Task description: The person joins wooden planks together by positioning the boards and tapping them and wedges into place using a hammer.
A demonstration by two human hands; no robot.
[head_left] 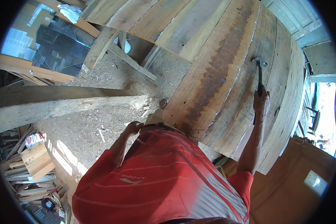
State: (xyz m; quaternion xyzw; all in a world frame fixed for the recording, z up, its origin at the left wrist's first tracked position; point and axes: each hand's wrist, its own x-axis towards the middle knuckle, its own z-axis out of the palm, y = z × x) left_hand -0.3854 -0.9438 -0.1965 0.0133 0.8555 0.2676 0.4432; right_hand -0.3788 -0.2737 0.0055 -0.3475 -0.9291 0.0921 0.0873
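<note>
My right hand (261,100) is wrapped round the dark handle of a claw hammer (260,72), its metal head over the boards near the right side. Beneath it spreads a large panel of wooden planks (227,63), with whitish lines along several joints and a dark brown stain on one plank. At my waist, beside my shorts, my left hand (133,128) has its fingers curled in. Whatever they may hold is hidden.
A thick timber beam (71,102) juts in from the left. Wood scraps (35,186) are piled at lower left, and debris covers the dirt floor (84,130). Glass panes (59,48) lean at upper left. A brown sheet (287,183) stands at lower right.
</note>
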